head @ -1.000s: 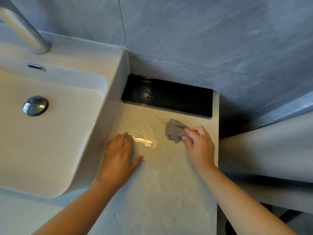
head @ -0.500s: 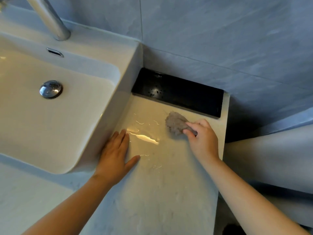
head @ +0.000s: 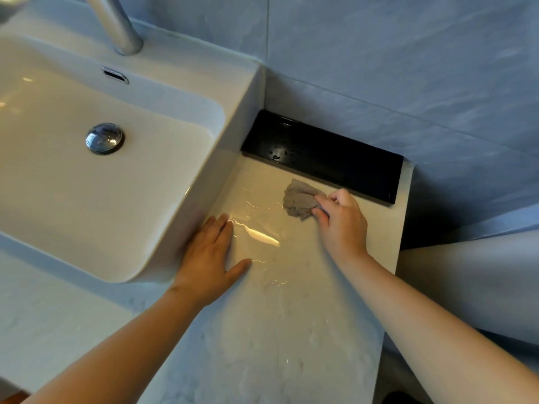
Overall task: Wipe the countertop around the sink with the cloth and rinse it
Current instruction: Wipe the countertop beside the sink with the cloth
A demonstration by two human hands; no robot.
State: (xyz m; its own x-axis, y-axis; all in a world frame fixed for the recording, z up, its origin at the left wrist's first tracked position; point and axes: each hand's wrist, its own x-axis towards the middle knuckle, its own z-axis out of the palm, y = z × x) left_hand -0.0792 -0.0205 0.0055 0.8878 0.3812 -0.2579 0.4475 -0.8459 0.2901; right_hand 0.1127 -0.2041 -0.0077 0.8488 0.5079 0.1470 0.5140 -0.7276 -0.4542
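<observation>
Pinching half-hidden cloth (head: 297, 199) on countertop (head: 291, 322), right hand (head: 342, 224), left hand (head: 207, 263) spread flat, faucet (head: 116, 24) cropped

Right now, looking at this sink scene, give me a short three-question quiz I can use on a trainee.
1. True or false: the right hand grips the grey cloth.
2. Where does the left hand rest? A: on the grey cloth. B: flat on the countertop beside the sink. C: inside the sink.
3. Short answer: what glistens on the countertop between the two hands?
Key: 1 true. 2 B. 3 a film of water.
</observation>
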